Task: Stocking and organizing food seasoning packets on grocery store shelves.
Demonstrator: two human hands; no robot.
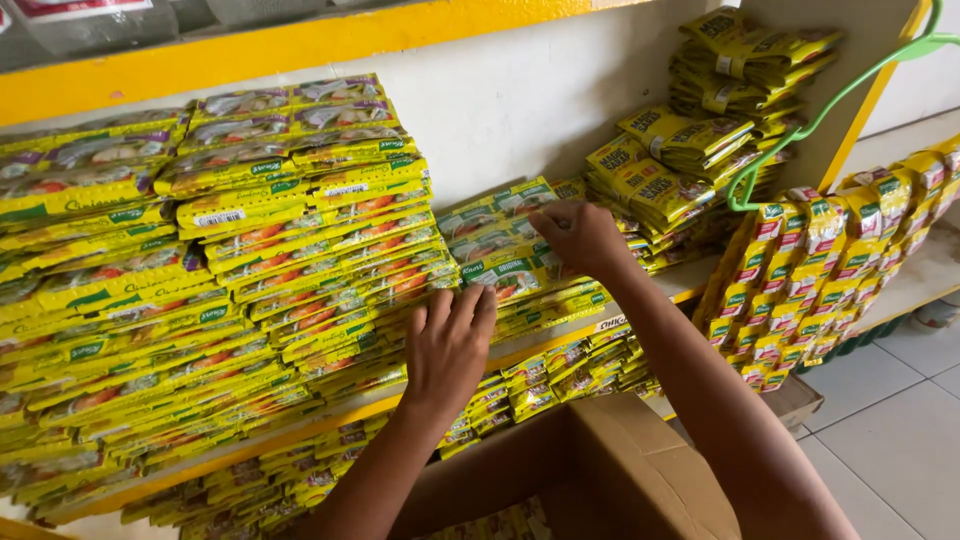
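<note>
Nearest, an open cardboard box [620,470] sits below the shelf [690,283]. Above it, the left hand [448,345] lies flat, fingers spread, against the tall stack of yellow sachets [320,250]. Farther right, the right hand [580,238] pinches the lower sachet pile [500,245] (grip partly hidden).

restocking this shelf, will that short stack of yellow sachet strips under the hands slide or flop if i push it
Probably floppy: the short stack of sachet strips looks thin, with edges sagging over the shelf. Likely slippery, since the packs are glossy. The right hand and left hand both rest on the stacks.
</note>
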